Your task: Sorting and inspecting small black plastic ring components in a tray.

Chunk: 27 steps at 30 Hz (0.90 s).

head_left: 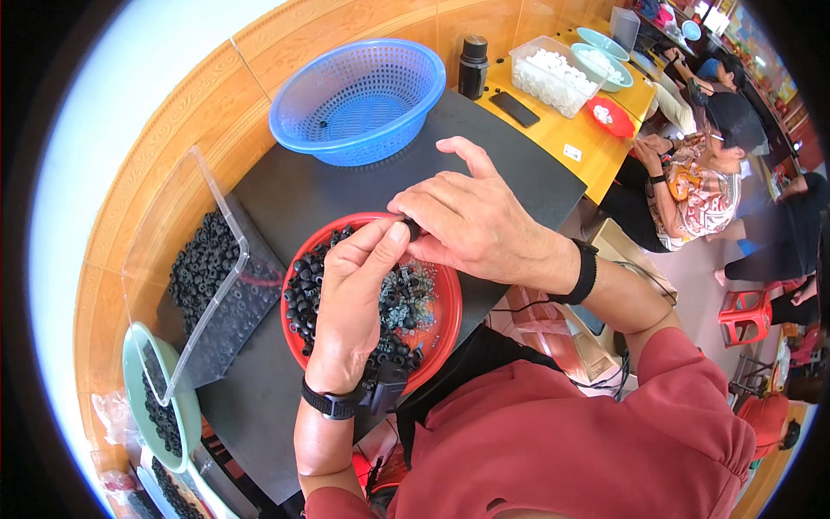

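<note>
Over a round red tray [448,303], my left hand [348,303] and my right hand [493,223] meet at the fingertips. Between them is a small black plastic part [412,228], mostly covered by the fingers. My left thumb and fingers pinch it from one side. The right thumb and fingers press from the other, with one right finger raised. Below, the tray holds many small black ring-like parts [303,298] and a heap of tiny shiny metal pieces [405,290], possibly springs. My left hand and wrist hide part of the heap.
On the black tabletop [527,160] stand a blue perforated basket [354,104] and a tilted clear bin [242,251] of black parts. A pale green bowl [183,424] sits lower left. Beyond are a black flask [473,67], a phone [515,108], a clear box [553,78] of white pieces, and a seated person [700,186].
</note>
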Motion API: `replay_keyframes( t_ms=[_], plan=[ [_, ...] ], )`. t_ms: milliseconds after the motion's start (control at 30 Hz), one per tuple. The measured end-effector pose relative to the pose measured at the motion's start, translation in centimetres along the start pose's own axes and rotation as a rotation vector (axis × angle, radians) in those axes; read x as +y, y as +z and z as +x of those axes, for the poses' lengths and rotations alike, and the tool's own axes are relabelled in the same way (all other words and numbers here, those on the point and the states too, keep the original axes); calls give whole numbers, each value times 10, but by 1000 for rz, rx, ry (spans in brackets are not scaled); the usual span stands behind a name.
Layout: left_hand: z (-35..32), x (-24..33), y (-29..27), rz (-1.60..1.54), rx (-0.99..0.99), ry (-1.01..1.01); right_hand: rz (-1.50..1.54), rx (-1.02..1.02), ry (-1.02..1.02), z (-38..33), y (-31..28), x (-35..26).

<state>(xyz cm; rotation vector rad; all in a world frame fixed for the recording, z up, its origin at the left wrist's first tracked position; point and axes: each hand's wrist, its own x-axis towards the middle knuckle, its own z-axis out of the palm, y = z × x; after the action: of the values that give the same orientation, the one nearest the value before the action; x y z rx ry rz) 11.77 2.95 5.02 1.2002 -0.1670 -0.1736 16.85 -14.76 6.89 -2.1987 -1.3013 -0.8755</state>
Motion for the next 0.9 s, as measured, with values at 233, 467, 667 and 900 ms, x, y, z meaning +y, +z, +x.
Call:
replay_keyframes(
  t_ms=[233,467,667,900],
  plan=[
    [0,-4,1,5,34,-4,119,-38,-76,-6,11,13],
    [-3,10,23,631,333,310,-4,7,-61,2,9,5],
    [-3,12,21,1137,487,608,-297,-166,-135,14,4,-8],
    [1,5,14,1062,464,728,-320,-61,-249,19,4,0]
  ],
)
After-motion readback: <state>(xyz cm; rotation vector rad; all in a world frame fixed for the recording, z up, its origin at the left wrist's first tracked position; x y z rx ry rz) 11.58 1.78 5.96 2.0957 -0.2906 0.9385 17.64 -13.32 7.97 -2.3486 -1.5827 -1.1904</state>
